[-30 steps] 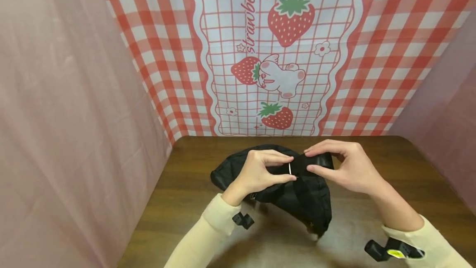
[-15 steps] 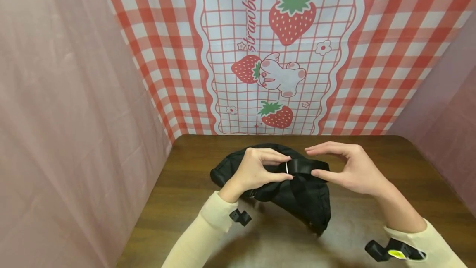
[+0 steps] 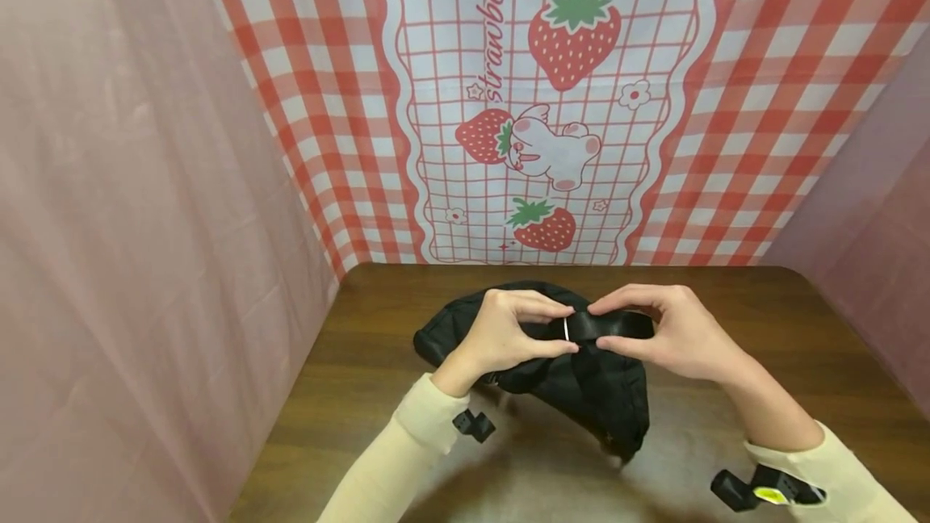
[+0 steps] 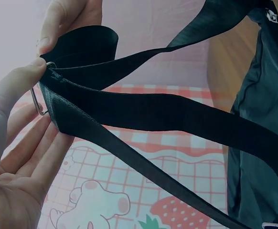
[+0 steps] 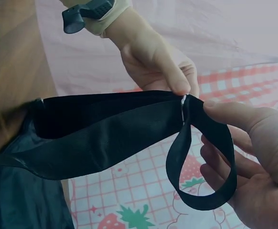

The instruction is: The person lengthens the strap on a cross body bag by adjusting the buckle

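A black fabric bag (image 3: 606, 406) stands on the wooden table, with its black webbing strap raised above it. My left hand (image 3: 497, 333) pinches the thin silver metal strap slider (image 5: 183, 109) by its ends, between thumb and fingers. Beyond the slider the strap bends into a round loop (image 5: 201, 202). My right hand (image 3: 679, 333) holds this loop by its two edges, thumb on one edge and fingertips at the other. On the bag side, several lengths of the strap (image 4: 148, 112) run from the slider down to the bag.
The brown wooden table (image 3: 349, 361) extends around the bag. A red-and-white checked strawberry cloth (image 3: 465, 208) hangs behind it. Pink curtains (image 3: 145, 224) close off both sides. Small black wrist cameras (image 3: 766, 487) sit on the cream sleeves.
My right hand spread away from the strap half a second ago, leaving the loop standing, and now has closed on the loop's edges nearer the slider. My left hand has kept its pinch.
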A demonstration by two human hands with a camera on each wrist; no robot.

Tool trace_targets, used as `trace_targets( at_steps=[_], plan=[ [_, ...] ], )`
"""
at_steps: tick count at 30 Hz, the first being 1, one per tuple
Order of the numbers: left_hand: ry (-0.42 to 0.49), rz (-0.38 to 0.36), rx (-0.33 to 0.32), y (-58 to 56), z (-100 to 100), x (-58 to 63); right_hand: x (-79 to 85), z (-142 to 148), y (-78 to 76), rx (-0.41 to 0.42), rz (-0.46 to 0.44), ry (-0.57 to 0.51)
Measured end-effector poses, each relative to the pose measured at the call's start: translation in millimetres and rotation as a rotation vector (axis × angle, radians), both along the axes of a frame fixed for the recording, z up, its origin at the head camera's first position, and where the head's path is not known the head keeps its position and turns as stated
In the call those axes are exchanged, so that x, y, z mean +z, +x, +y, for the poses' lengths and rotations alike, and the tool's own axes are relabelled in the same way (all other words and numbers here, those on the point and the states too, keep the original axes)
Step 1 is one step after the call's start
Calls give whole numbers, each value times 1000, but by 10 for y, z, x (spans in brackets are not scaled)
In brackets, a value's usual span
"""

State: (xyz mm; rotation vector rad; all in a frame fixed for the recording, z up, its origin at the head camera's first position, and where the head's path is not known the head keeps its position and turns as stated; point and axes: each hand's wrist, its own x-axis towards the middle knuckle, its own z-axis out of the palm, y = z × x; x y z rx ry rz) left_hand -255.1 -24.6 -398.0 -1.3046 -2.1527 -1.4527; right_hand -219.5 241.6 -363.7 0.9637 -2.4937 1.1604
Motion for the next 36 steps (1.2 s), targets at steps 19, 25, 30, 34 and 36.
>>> trace_targets(
  at_steps=[19,25,30,34,36],
  plan=[
    [211,-111,106,-115,-116,-14,-818,-90,106,-203,-177,-175],
    [281,-56,153,-131,-100,46,-941,-261,92,-297,71,-73],
    [298,-65,166,-119,-119,74,-929,-312,43,-299,456,18],
    [308,-65,161,-106,-135,63,-891,-295,24,-295,535,67],
    [313,-67,161,-103,-146,50,-879,-266,28,-298,524,79]
  ],
)
